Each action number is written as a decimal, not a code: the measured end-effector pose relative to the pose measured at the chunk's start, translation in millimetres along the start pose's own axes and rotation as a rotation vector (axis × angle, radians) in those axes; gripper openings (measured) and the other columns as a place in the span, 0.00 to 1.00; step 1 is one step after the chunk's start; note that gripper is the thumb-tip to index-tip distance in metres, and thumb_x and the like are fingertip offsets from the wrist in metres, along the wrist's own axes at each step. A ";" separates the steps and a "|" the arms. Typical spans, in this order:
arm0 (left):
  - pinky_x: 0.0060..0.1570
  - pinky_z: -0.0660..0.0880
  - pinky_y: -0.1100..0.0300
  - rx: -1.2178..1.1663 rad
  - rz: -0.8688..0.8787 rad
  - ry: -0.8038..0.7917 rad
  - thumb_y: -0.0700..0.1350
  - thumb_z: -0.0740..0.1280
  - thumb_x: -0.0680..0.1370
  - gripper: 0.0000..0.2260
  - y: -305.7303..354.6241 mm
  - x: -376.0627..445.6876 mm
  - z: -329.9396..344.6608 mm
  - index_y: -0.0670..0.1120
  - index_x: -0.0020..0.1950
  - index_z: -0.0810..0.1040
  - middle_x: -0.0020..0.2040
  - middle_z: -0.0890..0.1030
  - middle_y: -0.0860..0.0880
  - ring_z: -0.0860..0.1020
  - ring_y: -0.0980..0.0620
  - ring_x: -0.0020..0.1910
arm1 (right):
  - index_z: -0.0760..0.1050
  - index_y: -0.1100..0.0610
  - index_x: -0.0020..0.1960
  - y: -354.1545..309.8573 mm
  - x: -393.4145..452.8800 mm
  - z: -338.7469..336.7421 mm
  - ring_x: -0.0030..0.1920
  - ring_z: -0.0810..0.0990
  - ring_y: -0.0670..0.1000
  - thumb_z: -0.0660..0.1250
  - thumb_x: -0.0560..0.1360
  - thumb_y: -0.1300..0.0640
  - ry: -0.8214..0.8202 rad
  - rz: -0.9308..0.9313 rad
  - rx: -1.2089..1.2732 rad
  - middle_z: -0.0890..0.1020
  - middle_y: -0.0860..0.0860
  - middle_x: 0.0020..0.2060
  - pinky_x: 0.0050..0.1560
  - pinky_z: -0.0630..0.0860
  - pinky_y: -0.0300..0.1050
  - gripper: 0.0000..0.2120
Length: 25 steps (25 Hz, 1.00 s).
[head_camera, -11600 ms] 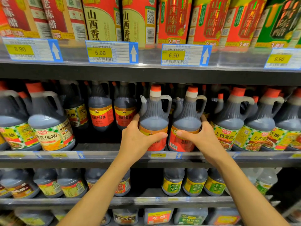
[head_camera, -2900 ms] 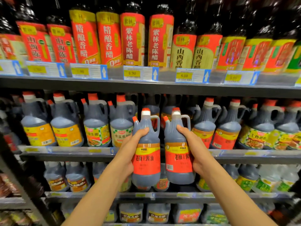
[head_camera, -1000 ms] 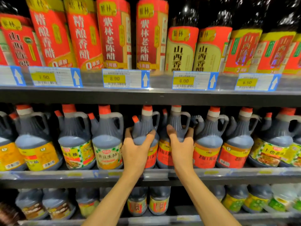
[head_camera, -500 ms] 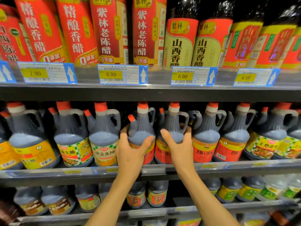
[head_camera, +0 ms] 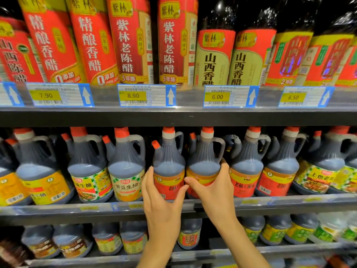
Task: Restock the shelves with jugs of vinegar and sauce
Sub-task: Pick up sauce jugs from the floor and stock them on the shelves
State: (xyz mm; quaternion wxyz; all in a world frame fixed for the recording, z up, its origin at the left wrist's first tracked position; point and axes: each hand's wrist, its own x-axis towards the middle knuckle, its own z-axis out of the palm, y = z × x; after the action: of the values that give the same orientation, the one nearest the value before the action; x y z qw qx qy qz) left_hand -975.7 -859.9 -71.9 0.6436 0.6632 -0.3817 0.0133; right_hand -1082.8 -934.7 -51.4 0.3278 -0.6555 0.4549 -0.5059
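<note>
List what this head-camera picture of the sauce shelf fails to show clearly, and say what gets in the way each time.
- Label of the left jug: lower part covered by the left hand.
- Label of the right jug: mostly behind the right hand.
- Price tag small print: too small and blurred.
- Bottom-shelf bottle: partly hidden by both forearms.
- Vinegar bottles: tops cut off by the upper edge.

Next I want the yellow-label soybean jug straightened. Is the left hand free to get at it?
Probably not yet: the left hand grips a red-label jug. The soybean jug stands beside it, front unblocked.
</note>
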 end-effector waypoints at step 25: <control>0.64 0.75 0.48 0.033 -0.090 -0.128 0.56 0.81 0.68 0.40 2.8 21.2 -6.2 0.51 0.75 0.66 0.69 0.76 0.51 0.74 0.47 0.68 | 0.67 0.55 0.66 -2.3 -2.7 -7.2 0.64 0.78 0.54 0.83 0.64 0.44 -0.022 0.030 -0.085 0.78 0.51 0.63 0.61 0.78 0.55 0.39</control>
State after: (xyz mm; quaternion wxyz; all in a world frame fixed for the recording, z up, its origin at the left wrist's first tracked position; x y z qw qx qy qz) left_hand -959.3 -864.6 -57.6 0.6067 0.6897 -0.3917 -0.0518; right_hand -1089.3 -931.1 -48.3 0.3122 -0.6675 0.4820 -0.4740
